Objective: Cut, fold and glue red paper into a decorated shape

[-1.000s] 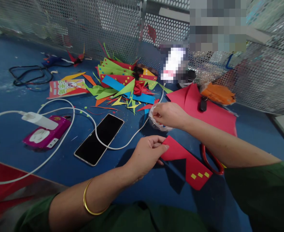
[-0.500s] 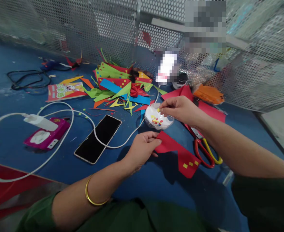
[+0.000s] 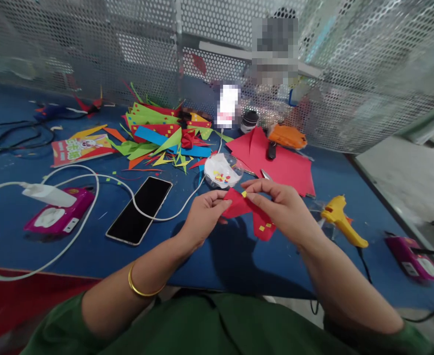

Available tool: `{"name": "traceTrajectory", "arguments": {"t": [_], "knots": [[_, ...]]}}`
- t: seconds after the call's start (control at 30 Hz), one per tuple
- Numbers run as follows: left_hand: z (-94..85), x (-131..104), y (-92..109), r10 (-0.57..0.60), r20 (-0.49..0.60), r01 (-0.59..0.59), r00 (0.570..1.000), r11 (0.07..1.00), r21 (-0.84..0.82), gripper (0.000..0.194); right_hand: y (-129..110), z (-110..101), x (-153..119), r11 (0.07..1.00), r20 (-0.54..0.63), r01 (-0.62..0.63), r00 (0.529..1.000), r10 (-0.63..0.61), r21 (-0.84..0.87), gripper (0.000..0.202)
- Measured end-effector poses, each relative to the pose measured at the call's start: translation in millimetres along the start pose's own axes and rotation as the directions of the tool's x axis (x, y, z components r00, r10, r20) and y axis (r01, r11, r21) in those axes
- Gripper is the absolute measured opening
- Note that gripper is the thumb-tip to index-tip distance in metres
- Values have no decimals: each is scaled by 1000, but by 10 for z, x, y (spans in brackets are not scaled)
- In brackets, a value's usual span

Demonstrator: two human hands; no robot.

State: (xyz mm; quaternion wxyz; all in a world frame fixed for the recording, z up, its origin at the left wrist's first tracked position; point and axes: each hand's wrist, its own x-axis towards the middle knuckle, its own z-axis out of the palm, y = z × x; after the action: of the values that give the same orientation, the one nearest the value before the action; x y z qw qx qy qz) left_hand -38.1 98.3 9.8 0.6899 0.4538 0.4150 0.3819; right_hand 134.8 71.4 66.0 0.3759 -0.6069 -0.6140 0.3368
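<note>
My left hand [image 3: 205, 217] pinches the left end of a cut piece of red paper [image 3: 236, 209] above the blue table. My right hand [image 3: 285, 209] is closed, with a small yellow paper square [image 3: 244, 194] at its thumb and fingertips, against the red piece's upper edge. More yellow squares [image 3: 261, 228] show on the red paper's lower flap; my right fingers hide part of the piece. Just beyond my hands stands a clear plastic bowl [image 3: 238, 166] with white lining and small coloured paper bits [image 3: 222, 178].
A phone [image 3: 140, 209] lies left, crossed by a white cable [image 3: 161, 219] from a purple power strip [image 3: 59, 212]. Colourful paper pieces [image 3: 153, 140] are heaped behind. Red sheets [image 3: 290, 167] lie back right; a yellow glue gun [image 3: 340, 219] lies right. Perforated metal panels [image 3: 146, 49] bound the back.
My right hand has come from over the bowl to the red paper, bringing the yellow square to its upper edge. The view has shifted right, showing the glue gun.
</note>
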Motion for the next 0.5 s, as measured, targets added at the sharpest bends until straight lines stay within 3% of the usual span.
{"name": "traceTrajectory", "arguments": {"t": [0.17, 0.3, 0.5], "knots": [[17, 5, -25, 16, -9, -16, 1000, 999, 48, 29, 246, 105, -45, 985, -68, -69, 994, 80, 155, 17], [19, 15, -50, 2, -9, -2, 1000, 999, 52, 27, 335, 156, -27, 976, -48, -84, 994, 95, 200, 15], [43, 13, -52, -61, 11, 60, 998, 998, 35, 28, 370, 131, -53, 998, -33, -65, 997, 66, 20, 14]]}}
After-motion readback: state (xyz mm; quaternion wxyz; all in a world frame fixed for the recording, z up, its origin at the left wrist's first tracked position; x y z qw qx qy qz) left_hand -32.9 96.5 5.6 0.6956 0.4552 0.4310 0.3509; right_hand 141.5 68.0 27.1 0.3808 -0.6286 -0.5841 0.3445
